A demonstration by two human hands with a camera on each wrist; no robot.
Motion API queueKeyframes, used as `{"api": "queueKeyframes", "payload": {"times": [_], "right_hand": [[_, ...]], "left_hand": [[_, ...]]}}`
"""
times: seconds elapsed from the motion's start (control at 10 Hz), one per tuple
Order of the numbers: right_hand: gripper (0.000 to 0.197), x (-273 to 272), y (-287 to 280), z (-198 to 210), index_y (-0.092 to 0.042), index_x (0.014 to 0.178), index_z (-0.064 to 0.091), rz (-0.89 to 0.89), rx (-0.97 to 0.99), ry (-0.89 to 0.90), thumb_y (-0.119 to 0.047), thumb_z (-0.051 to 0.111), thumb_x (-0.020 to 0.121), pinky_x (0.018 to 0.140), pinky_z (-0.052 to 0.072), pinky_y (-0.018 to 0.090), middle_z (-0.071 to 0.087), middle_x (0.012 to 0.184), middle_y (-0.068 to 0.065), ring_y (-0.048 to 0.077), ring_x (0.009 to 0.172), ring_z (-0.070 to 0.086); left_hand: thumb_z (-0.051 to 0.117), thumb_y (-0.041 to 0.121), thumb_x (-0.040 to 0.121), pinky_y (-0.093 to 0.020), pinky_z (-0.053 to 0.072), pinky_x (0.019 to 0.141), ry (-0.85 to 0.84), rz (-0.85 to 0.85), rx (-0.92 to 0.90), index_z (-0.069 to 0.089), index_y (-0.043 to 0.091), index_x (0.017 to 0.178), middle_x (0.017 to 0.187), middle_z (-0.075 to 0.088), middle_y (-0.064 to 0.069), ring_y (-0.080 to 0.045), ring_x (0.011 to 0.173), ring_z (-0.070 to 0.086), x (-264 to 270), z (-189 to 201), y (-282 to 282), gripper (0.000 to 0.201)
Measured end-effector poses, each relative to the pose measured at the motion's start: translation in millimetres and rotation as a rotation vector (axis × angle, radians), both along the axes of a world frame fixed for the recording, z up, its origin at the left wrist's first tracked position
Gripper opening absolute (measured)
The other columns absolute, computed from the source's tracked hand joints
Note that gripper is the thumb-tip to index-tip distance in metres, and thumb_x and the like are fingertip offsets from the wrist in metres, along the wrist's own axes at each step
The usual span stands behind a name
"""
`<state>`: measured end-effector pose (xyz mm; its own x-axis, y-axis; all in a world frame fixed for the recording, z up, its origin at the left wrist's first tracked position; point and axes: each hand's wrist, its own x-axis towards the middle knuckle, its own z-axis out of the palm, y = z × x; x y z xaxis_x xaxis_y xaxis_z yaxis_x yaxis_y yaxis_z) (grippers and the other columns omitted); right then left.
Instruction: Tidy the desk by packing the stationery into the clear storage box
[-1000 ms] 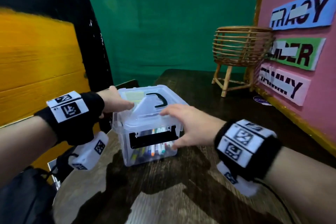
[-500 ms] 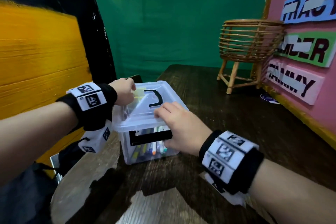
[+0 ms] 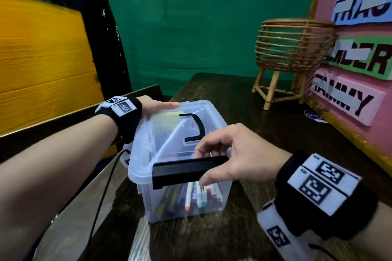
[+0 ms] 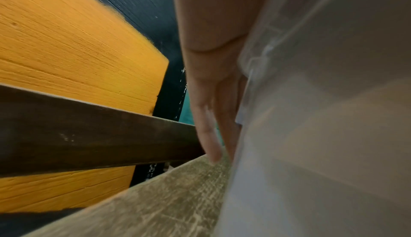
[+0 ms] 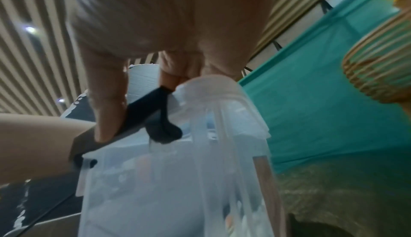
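The clear plastic storage box [image 3: 180, 178] with its lid on stands near the front left edge of the dark wooden bench [image 3: 254, 229] and serves as the marker for everything else. At the box's near side, the right hand [image 3: 231, 157] pinches the long black clasp [image 3: 186, 170] on the lid's front edge: the thumb lies under its right end and the curled fingers [image 3: 209, 146] come down over the top, so they are clamped on the clasp, which the right wrist view also shows. Through the box's near wall, coloured marker pens [image 3: 195, 195] can be seen leaning together inside. On top of the box, a black curved carrying handle [image 3: 194, 127] lies flat in the lid's recess. At the box's left side, the left hand [image 3: 154, 107] rests straight-fingered along the lid's edge, the fingers together and flat against the plastic in the left wrist view. Well beyond the box, at the far right, a woven rattan basket on wooden legs [image 3: 292, 48] stands just beside a pink board with lettered name strips [image 3: 356, 65].
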<state>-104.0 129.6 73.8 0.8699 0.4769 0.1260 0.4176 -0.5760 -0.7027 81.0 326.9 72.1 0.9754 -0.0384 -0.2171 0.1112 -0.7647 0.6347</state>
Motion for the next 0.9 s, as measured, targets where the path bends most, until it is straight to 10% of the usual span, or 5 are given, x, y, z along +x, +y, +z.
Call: {"api": "queueKeyframes", "payload": {"times": [0.1, 0.6, 0.9], "right_hand": [[0.026, 1.1, -2.5, -2.7, -0.011, 0.082, 0.069, 0.009, 0.049, 0.012, -0.01, 0.084, 0.061, 0.056, 0.037, 0.008, 0.059, 0.072, -0.006, -0.003, 0.059, 0.047], [0.029, 4.4, -3.7, -2.4, -0.016, 0.089, 0.07, 0.018, 0.062, 0.022, -0.012, 0.083, 0.064, 0.059, 0.04, 0.01, 0.054, 0.07, -0.013, -0.001, 0.063, 0.045], [0.041, -12.7, -1.7, -11.1, -0.027, 0.104, 0.066, -0.158, 0.073, -0.156, -0.027, 0.081, 0.066, 0.08, 0.045, 0.01, 0.06, 0.096, -0.015, -0.004, 0.088, 0.055]], "left_hand": [[0.082, 0.066, 0.028, -0.04, 0.055, 0.086, 0.186, -0.072, -0.167, 0.072, 0.009, 0.101, 0.096, 0.075, -0.012, -0.031, 0.093, 0.07, 2.5, 0.2, 5.9, 0.092], [0.076, 0.049, 0.067, -0.018, 0.044, 0.062, -0.384, -0.141, -0.045, 0.074, 0.02, 0.087, 0.087, 0.069, -0.001, -0.01, 0.078, 0.059, 9.1, -4.2, -1.1, 0.035], [0.045, 0.037, 0.096, -0.027, 0.036, 0.1, -0.47, -0.247, 0.265, 0.048, 0.017, 0.134, 0.139, 0.05, -0.007, -0.025, 0.126, 0.047, -23.9, -4.2, -12.3, 0.043]]}}
